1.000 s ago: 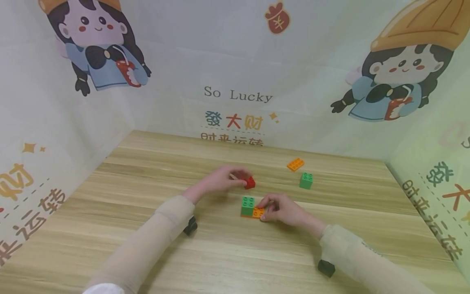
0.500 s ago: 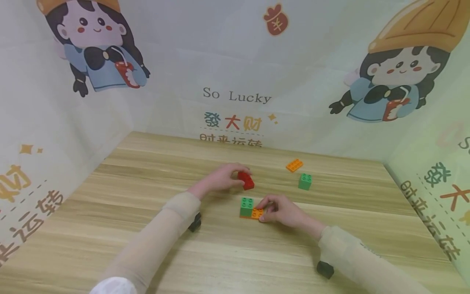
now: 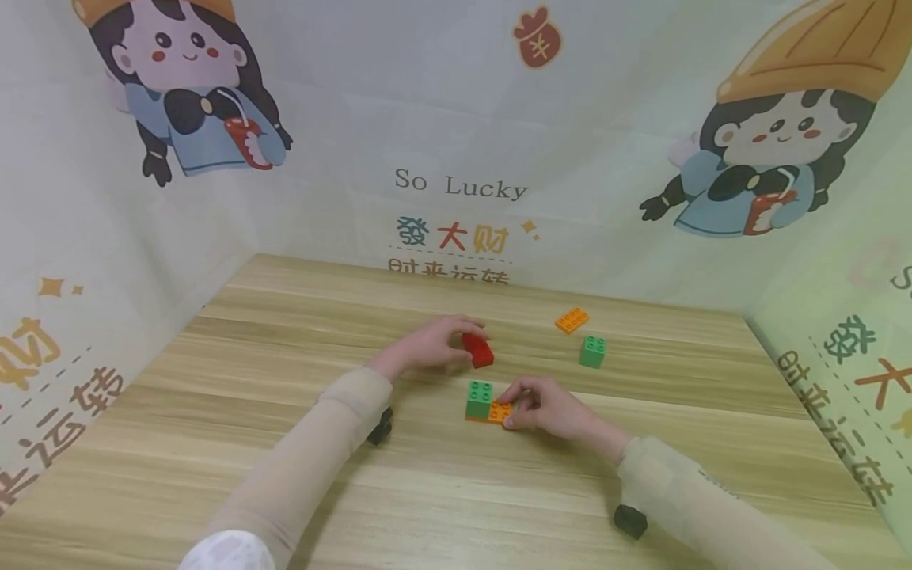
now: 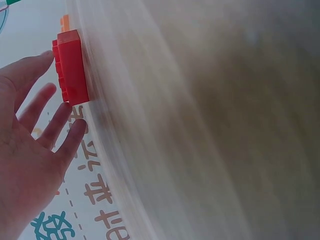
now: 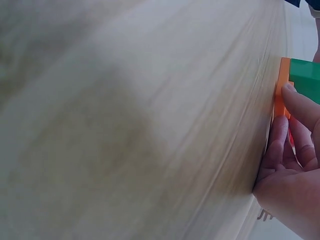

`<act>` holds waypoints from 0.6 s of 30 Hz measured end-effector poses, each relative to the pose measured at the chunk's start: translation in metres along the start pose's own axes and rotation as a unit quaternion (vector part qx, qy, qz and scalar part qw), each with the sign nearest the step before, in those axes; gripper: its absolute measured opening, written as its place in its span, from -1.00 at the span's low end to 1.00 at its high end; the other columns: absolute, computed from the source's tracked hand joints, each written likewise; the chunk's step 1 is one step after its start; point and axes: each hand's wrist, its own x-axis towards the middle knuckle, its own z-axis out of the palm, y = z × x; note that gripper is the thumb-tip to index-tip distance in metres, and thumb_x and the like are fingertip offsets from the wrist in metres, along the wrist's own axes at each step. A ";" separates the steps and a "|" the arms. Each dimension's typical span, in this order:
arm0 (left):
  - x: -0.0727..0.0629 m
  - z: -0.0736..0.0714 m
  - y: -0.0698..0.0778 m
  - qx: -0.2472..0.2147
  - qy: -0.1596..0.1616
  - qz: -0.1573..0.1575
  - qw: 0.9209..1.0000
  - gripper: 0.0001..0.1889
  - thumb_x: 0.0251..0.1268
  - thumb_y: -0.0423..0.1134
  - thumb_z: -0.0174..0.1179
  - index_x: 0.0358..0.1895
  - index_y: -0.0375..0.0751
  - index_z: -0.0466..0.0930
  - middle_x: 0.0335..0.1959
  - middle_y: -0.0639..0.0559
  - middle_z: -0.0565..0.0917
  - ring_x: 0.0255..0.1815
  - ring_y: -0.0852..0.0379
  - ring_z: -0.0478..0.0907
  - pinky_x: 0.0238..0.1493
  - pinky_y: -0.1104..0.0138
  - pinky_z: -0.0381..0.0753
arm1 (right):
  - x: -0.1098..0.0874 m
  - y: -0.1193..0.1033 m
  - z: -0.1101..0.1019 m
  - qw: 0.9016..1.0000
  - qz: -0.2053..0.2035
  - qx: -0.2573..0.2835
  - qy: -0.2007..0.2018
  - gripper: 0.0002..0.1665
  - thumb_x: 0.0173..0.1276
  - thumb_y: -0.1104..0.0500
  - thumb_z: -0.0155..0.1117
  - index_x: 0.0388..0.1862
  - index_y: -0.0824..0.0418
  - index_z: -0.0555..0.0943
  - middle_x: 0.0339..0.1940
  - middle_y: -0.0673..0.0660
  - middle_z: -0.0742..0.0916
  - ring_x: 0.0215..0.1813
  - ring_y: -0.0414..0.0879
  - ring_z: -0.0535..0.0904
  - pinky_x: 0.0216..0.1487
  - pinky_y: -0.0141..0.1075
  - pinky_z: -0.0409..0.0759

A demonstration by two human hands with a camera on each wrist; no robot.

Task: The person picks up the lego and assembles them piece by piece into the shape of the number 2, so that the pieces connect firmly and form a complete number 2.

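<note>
In the head view my left hand (image 3: 436, 342) is beside a red building brick (image 3: 478, 351), its thumb near the brick's near left side and its fingers over the far end. The left wrist view shows these fingers spread and loosely bent, tips close to the studs of the red brick (image 4: 73, 70), which lies on the table. My right hand (image 3: 547, 408) pinches the right end of an orange plate (image 3: 498, 412) between thumb and fingers. A green brick (image 3: 480, 399) is stacked on that plate's left half. The right wrist view shows the thumb over the plate's edge.
Behind the right hand stand another green brick (image 3: 592, 351) and a second orange plate (image 3: 572, 320), both on the wooden table (image 3: 456, 507). A printed cloth (image 3: 456, 119) hangs round the table's back and sides.
The red brick has turned and shifted slightly left, showing more of itself beside the left hand. The left forearm has moved a little right. The right hand keeps its place on the orange plate.
</note>
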 end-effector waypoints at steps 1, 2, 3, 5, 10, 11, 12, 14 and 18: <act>0.000 0.000 0.000 -0.005 -0.001 0.000 1.000 -0.49 0.29 -0.30 0.25 0.33 -0.12 0.48 0.47 -0.11 0.38 0.52 -0.14 0.26 0.56 -0.03 0.19 | 0.000 0.000 0.000 1.000 0.000 0.001 -0.001 -0.70 0.25 0.23 0.43 -0.06 0.28 0.63 -0.21 0.17 0.72 -0.32 -0.15 0.51 -0.28 -0.45 0.51; 0.000 0.000 0.000 -0.010 -0.002 -0.001 1.000 -0.49 0.29 -0.31 0.25 0.33 -0.12 0.48 0.48 -0.11 0.37 0.52 -0.14 0.26 0.56 -0.03 0.19 | 0.000 0.000 0.000 1.000 -0.001 0.003 -0.001 -0.70 0.25 0.23 0.43 -0.06 0.29 0.63 -0.21 0.18 0.72 -0.32 -0.15 0.51 -0.28 -0.45 0.51; 0.001 0.000 0.000 -0.015 -0.003 -0.001 1.000 -0.48 0.29 -0.31 0.24 0.34 -0.12 0.47 0.48 -0.10 0.37 0.52 -0.14 0.26 0.56 -0.03 0.20 | 0.000 0.000 0.000 1.000 -0.001 0.004 -0.001 -0.70 0.25 0.23 0.43 -0.06 0.29 0.62 -0.20 0.18 0.72 -0.32 -0.15 0.51 -0.28 -0.45 0.51; 0.001 0.000 0.000 -0.018 -0.006 -0.004 1.000 -0.48 0.29 -0.30 0.24 0.35 -0.11 0.47 0.49 -0.09 0.36 0.52 -0.14 0.25 0.55 -0.03 0.20 | 0.000 0.000 0.000 1.000 0.000 0.007 -0.002 -0.70 0.26 0.24 0.42 -0.05 0.29 0.62 -0.19 0.19 0.72 -0.32 -0.14 0.51 -0.28 -0.45 0.51; 0.003 0.000 -0.002 0.003 -0.018 -0.003 1.000 -0.48 0.28 -0.29 0.26 0.33 -0.08 0.49 0.47 -0.09 0.39 0.51 -0.13 0.27 0.56 -0.02 0.20 | 0.001 0.000 0.000 1.000 -0.004 0.009 -0.004 -0.69 0.26 0.24 0.41 -0.05 0.31 0.61 -0.18 0.21 0.72 -0.33 -0.17 0.51 -0.28 -0.46 0.50; 0.004 0.000 -0.003 0.011 -0.020 -0.001 1.000 -0.49 0.28 -0.29 0.26 0.32 -0.08 0.50 0.46 -0.09 0.41 0.51 -0.13 0.29 0.55 -0.03 0.20 | 0.000 0.000 0.000 1.000 -0.007 0.010 -0.005 -0.69 0.26 0.24 0.41 -0.05 0.32 0.61 -0.18 0.22 0.72 -0.33 -0.18 0.51 -0.29 -0.46 0.50; 0.004 0.000 -0.003 0.021 -0.021 0.001 1.000 -0.49 0.28 -0.28 0.26 0.32 -0.08 0.51 0.44 -0.08 0.42 0.50 -0.13 0.30 0.55 -0.03 0.21 | 0.000 0.000 0.000 1.000 -0.010 0.011 -0.006 -0.68 0.26 0.24 0.41 -0.05 0.33 0.60 -0.18 0.23 0.72 -0.34 -0.19 0.50 -0.29 -0.46 0.50; 0.005 0.001 -0.004 0.038 -0.023 0.002 0.999 -0.51 0.28 -0.26 0.26 0.30 -0.07 0.52 0.42 -0.06 0.45 0.48 -0.11 0.32 0.54 -0.02 0.23 | 0.000 0.000 -0.001 1.000 -0.016 0.014 -0.007 -0.68 0.26 0.24 0.41 -0.05 0.34 0.60 -0.19 0.25 0.71 -0.34 -0.20 0.50 -0.30 -0.46 0.50; 0.004 0.001 -0.003 0.058 -0.018 0.005 0.998 -0.53 0.26 -0.29 0.26 0.27 -0.06 0.55 0.38 -0.06 0.50 0.43 -0.11 0.37 0.49 -0.01 0.30 | 0.001 0.000 -0.001 1.000 -0.018 0.016 -0.008 -0.68 0.26 0.25 0.42 -0.06 0.35 0.60 -0.20 0.26 0.71 -0.35 -0.19 0.49 -0.32 -0.47 0.49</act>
